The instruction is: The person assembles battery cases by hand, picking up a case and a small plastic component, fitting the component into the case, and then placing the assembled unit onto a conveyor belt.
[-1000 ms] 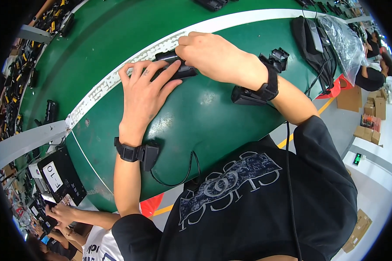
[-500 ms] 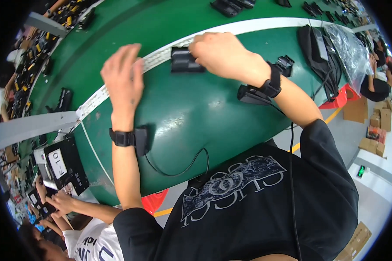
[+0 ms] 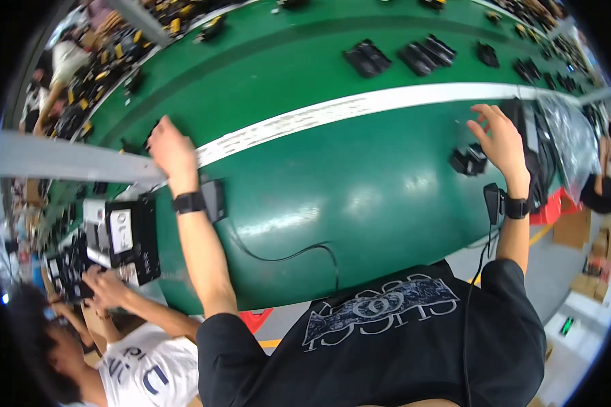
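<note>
Grip wide on both: right hand point(image 3: 501, 139) over small black part point(image 3: 470, 161), axis unclear; left hand point(image 3: 172, 150) empty.

Glossy, smooth green tabletop point(image 3: 332, 183), sheened under lamps. Matt black plastic on small part point(image 3: 468, 161) beside right hand point(image 3: 499, 139). Crinkled clear plastic bag point(image 3: 570, 139), shiny. Black rubbery wrist strap point(image 3: 189, 202) near left hand point(image 3: 171, 150).

**Wearer's clothing and wrist gear**

Black short-sleeved T-shirt point(image 3: 400, 346) with a pale grey printed emblem across the chest. Forearms bare. Left hand point(image 3: 172, 150): black wristband point(image 3: 189, 202) with a flat black box point(image 3: 214, 199) clipped alongside; thin black cable point(image 3: 285, 256) runs from it to the shirt. Right hand point(image 3: 501, 139): matching black band point(image 3: 516, 207), box and cable.
</note>
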`<state>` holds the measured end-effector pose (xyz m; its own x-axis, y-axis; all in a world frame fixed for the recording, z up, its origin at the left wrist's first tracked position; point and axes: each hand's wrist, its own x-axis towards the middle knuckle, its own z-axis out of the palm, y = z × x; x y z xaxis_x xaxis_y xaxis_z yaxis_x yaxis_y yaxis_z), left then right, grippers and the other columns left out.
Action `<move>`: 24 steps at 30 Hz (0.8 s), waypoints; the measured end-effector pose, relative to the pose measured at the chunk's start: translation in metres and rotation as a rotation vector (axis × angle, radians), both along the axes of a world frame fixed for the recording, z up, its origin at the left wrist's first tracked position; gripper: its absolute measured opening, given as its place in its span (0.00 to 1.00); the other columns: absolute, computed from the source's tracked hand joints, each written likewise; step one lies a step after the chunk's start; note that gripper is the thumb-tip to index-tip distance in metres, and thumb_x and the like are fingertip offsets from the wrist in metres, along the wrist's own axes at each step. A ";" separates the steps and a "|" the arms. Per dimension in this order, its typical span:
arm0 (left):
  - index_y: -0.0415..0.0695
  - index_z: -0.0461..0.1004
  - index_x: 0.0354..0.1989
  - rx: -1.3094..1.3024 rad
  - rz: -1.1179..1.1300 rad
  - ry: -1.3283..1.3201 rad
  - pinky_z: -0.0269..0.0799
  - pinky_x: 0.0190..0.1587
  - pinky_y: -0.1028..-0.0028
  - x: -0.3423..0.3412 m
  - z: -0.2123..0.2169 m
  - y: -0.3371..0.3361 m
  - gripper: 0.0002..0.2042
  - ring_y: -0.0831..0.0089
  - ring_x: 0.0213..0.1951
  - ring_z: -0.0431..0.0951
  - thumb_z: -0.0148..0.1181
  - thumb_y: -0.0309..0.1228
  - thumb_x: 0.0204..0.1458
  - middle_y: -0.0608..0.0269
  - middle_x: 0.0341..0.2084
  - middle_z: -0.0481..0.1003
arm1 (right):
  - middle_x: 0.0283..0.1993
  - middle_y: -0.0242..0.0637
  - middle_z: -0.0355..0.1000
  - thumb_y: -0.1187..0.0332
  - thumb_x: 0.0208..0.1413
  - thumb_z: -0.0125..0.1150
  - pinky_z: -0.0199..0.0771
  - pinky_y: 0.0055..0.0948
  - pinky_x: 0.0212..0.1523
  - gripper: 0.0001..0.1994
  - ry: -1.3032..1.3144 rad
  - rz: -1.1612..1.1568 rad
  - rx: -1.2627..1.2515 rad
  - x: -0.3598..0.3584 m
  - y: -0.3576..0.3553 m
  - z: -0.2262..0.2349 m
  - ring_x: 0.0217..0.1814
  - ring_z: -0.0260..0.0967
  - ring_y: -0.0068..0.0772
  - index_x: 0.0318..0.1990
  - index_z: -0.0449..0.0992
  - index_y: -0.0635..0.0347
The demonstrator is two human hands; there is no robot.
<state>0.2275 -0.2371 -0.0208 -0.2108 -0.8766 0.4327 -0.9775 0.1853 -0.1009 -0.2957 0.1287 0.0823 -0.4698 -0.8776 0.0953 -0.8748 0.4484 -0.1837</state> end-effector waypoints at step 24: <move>0.51 0.82 0.59 0.197 -0.945 0.327 0.63 0.65 0.55 -0.173 0.040 0.200 0.27 0.57 0.60 0.72 0.80 0.43 0.50 0.62 0.57 0.76 | 0.32 0.38 0.80 0.63 0.66 0.69 0.76 0.43 0.40 0.10 -0.221 0.324 -0.157 0.051 -0.013 -0.008 0.35 0.79 0.47 0.43 0.76 0.57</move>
<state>0.0541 -0.0367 0.0191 -0.7507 -0.4748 0.4594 -0.3969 0.8800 0.2610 -0.2448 0.1158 0.0742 -0.1959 -0.9663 0.1672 -0.8977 0.1081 -0.4271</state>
